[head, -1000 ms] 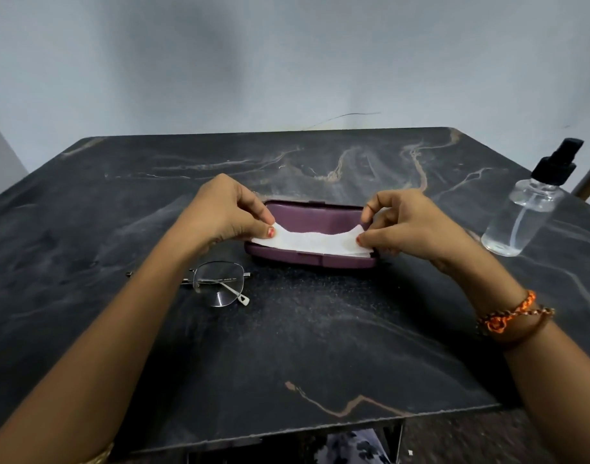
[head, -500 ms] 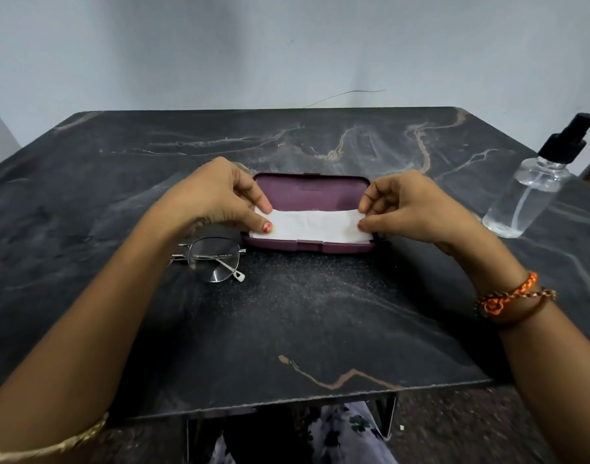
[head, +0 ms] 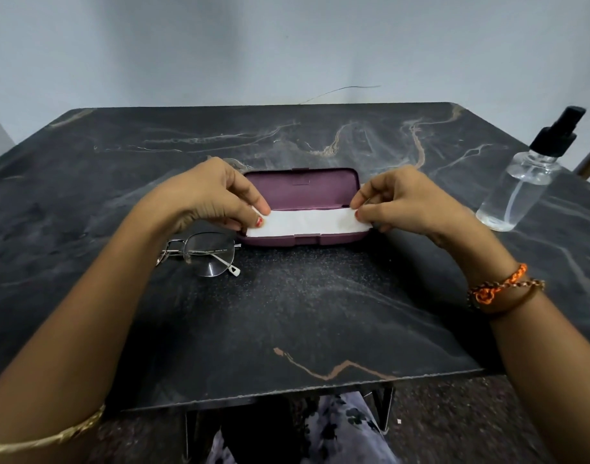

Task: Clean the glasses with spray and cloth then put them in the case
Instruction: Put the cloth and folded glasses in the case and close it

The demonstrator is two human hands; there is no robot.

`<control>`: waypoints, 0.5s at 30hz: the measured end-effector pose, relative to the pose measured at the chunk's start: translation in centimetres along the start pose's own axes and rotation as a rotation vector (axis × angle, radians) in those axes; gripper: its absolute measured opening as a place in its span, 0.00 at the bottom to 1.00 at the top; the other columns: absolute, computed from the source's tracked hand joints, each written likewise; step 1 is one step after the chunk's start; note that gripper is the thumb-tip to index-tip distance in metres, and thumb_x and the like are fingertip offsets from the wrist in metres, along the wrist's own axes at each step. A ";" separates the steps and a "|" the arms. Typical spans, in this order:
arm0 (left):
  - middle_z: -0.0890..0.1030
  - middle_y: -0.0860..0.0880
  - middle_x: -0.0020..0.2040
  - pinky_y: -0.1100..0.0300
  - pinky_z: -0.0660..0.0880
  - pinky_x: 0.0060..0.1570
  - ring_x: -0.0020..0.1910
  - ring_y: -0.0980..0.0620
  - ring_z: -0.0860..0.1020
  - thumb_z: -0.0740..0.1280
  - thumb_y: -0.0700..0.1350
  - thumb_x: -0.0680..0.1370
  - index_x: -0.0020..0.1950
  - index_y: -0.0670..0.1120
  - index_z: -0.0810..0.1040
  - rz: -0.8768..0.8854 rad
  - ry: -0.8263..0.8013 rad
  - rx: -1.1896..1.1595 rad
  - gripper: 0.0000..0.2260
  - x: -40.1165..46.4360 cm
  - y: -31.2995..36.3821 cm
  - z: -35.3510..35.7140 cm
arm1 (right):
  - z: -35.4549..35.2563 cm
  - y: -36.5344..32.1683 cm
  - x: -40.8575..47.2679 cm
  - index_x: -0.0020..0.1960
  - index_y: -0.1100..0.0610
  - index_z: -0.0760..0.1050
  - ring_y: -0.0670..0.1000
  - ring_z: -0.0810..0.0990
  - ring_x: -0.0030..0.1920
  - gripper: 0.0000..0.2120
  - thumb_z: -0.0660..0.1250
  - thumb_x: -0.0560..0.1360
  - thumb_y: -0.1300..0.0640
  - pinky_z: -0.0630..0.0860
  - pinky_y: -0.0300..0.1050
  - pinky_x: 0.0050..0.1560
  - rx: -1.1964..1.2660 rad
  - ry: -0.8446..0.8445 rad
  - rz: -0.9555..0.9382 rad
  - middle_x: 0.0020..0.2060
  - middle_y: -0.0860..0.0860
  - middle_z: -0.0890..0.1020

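Over the last second the cloth (head: 303, 222) has gone from sagging above the case (head: 302, 209) to lying flat and stretched along the case's open tray, with the left hand (head: 216, 195) pinching its left end between thumb and forefinger and the right hand (head: 400, 200) pinching the right end the same way. The glasses (head: 203, 252) lie folded on the table (head: 287, 313) just left of the case, and the spray (head: 521, 185) stands well off to the right. With the cloth now being laid in the case, cleaning looks finished, so the glasses probably go in next.
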State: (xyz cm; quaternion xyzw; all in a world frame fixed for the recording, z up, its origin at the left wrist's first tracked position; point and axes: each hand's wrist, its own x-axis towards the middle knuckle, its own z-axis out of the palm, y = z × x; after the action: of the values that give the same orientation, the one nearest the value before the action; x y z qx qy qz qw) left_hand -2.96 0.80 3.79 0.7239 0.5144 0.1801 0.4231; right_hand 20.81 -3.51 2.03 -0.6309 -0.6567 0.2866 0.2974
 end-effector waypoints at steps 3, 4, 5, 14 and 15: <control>0.77 0.52 0.22 0.72 0.72 0.24 0.23 0.61 0.76 0.73 0.31 0.64 0.36 0.44 0.82 0.005 0.006 0.020 0.08 0.0 0.0 0.0 | 0.0 0.1 0.0 0.36 0.54 0.78 0.41 0.75 0.23 0.08 0.68 0.67 0.66 0.73 0.31 0.26 -0.028 0.031 -0.021 0.25 0.47 0.79; 0.77 0.51 0.23 0.72 0.72 0.24 0.23 0.60 0.76 0.73 0.31 0.64 0.36 0.43 0.82 0.010 0.005 0.030 0.08 0.0 -0.1 0.1 | 0.0 0.1 0.1 0.37 0.55 0.78 0.41 0.75 0.23 0.07 0.68 0.67 0.66 0.73 0.31 0.27 -0.041 0.037 -0.024 0.26 0.48 0.79; 0.77 0.49 0.25 0.72 0.72 0.24 0.23 0.60 0.76 0.73 0.31 0.63 0.36 0.43 0.82 0.017 0.005 0.041 0.08 0.0 -0.1 0.1 | 0.0 0.1 0.1 0.38 0.56 0.78 0.40 0.75 0.23 0.06 0.69 0.66 0.66 0.73 0.30 0.29 -0.057 0.044 -0.028 0.27 0.49 0.80; 0.79 0.53 0.26 0.53 0.75 0.46 0.28 0.55 0.74 0.77 0.35 0.59 0.33 0.47 0.80 0.068 0.052 0.244 0.10 -0.1 -0.2 0.2 | 0.3 0.0 0.1 0.41 0.56 0.78 0.35 0.74 0.22 0.07 0.72 0.64 0.64 0.71 0.26 0.32 -0.181 0.070 -0.063 0.27 0.46 0.78; 0.79 0.55 0.23 0.52 0.75 0.49 0.29 0.56 0.75 0.77 0.36 0.59 0.33 0.47 0.80 0.072 0.063 0.256 0.10 -0.1 -0.2 0.3 | 0.3 0.0 0.0 0.41 0.56 0.78 0.34 0.74 0.23 0.08 0.72 0.64 0.64 0.69 0.25 0.31 -0.196 0.071 -0.072 0.26 0.45 0.78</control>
State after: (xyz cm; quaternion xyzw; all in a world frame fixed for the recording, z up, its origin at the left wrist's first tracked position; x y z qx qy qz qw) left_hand -2.91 0.61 3.52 0.7838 0.5199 0.1508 0.3043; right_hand 20.60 -3.48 1.82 -0.6426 -0.6930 0.1876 0.2675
